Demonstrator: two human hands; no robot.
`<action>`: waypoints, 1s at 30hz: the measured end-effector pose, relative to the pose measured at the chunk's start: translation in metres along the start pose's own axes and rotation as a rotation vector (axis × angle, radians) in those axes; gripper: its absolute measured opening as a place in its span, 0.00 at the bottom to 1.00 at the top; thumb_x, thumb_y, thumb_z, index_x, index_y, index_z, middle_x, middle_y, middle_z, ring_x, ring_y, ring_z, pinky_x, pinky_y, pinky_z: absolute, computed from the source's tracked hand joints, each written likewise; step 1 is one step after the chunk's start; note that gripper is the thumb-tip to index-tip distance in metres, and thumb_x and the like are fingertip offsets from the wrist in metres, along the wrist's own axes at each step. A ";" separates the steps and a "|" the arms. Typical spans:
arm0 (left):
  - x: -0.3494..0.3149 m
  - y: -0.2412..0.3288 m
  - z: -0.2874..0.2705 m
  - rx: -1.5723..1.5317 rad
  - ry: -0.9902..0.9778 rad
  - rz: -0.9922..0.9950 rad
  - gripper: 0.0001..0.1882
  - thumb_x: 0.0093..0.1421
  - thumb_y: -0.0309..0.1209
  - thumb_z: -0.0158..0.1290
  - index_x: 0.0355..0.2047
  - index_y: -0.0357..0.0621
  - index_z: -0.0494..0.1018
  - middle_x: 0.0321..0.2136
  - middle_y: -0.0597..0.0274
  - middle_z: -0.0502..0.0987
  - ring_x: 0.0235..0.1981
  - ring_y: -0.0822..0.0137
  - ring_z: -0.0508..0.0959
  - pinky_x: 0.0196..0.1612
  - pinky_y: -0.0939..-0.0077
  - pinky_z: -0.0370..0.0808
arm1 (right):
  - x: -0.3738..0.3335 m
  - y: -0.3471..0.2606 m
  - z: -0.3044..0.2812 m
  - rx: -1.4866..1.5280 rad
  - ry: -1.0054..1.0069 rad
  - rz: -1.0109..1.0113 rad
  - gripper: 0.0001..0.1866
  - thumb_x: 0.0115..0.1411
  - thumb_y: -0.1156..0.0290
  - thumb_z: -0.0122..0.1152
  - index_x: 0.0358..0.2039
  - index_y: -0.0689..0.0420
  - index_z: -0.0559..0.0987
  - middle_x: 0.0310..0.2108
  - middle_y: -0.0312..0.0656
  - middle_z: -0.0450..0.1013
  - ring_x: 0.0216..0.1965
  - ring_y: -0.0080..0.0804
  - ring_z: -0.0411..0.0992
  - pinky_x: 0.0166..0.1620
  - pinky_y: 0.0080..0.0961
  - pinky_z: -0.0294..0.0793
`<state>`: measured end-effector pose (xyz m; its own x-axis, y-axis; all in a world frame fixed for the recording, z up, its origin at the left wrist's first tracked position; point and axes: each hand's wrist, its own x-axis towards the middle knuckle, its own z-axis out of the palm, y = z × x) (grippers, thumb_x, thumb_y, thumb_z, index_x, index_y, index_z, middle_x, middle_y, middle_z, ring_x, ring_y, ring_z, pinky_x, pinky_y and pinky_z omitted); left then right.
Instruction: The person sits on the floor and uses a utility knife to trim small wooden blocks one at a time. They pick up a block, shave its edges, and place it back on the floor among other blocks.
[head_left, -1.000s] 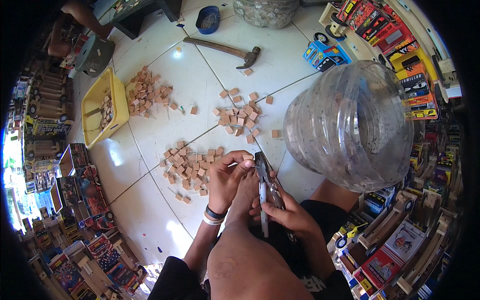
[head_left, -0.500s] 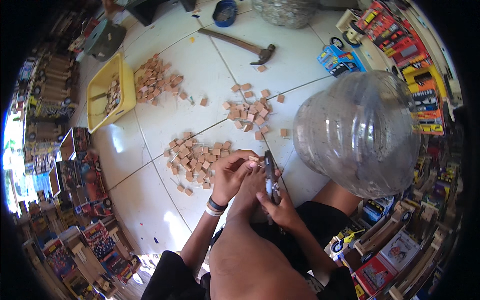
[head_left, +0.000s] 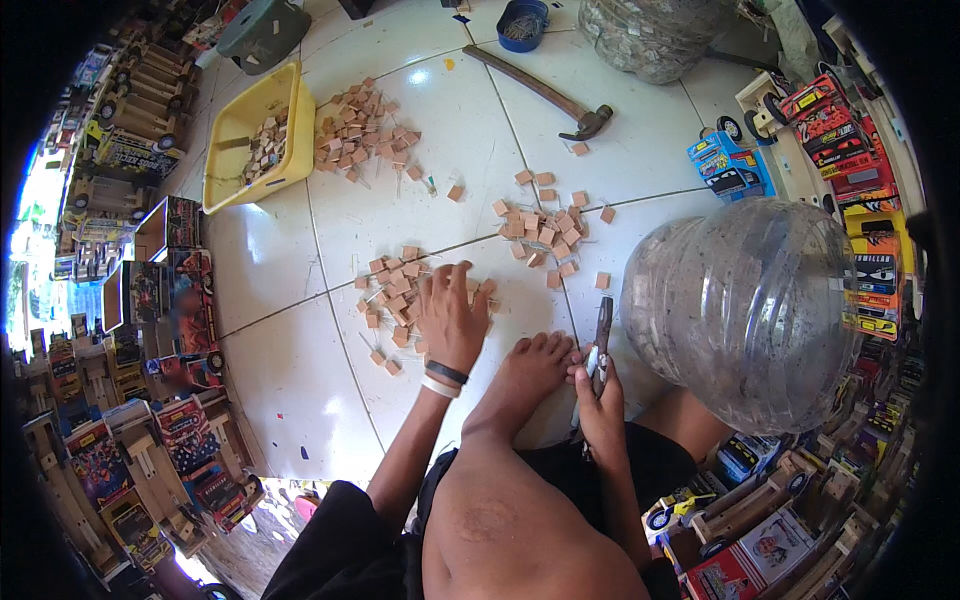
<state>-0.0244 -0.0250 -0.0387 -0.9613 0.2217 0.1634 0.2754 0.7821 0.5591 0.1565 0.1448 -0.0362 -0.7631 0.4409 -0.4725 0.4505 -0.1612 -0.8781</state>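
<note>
Head view: Left hand (head_left: 455, 318) over a pile of pin-studded wooden blocks (head_left: 398, 286)

Fingers spread apart, the hand covers the right side of the nearest heap on the white tiled floor (head_left: 285, 385); whether it touches a block beneath the palm cannot be told. The right hand (head_left: 603, 412) is wrapped around pliers (head_left: 604, 326) beside a bare foot (head_left: 538, 365); whether the tool's jaws meet is unclear. A blind grab could prick a fingertip or scatter neighbouring blocks. A loosened right-hand hold might drop the pliers onto the toes, and a careless rightward swing could knock the large clear container (head_left: 740, 310).
</note>
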 end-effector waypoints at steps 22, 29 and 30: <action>-0.003 0.024 -0.031 -0.432 -0.241 0.039 0.09 0.61 0.14 0.58 0.42 0.35 0.82 0.41 0.52 0.82 0.36 0.58 0.87 0.39 0.72 0.86 | -0.019 -0.043 0.022 -0.419 -0.158 -0.093 0.23 0.71 0.65 0.60 0.62 0.61 0.68 0.49 0.69 0.76 0.52 0.73 0.74 0.52 0.56 0.74; -0.005 0.044 -0.031 -0.328 -0.209 0.124 0.07 0.59 0.19 0.63 0.39 0.36 0.83 0.36 0.52 0.84 0.31 0.56 0.84 0.35 0.67 0.80 | -0.018 -0.053 0.016 -0.525 -0.205 0.056 0.23 0.70 0.70 0.60 0.62 0.63 0.69 0.50 0.68 0.75 0.54 0.73 0.72 0.55 0.56 0.72; -0.005 0.046 -0.030 -0.334 -0.205 0.127 0.07 0.59 0.19 0.63 0.38 0.36 0.83 0.36 0.52 0.84 0.30 0.56 0.84 0.35 0.66 0.79 | -0.019 -0.054 0.016 -0.507 -0.211 0.015 0.23 0.70 0.70 0.60 0.62 0.62 0.69 0.49 0.68 0.76 0.54 0.73 0.72 0.54 0.57 0.73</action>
<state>-0.0066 -0.0080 0.0106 -0.8913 0.4419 0.1017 0.3456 0.5168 0.7832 0.1390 0.1307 0.0184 -0.8076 0.2469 -0.5355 0.5892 0.3030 -0.7490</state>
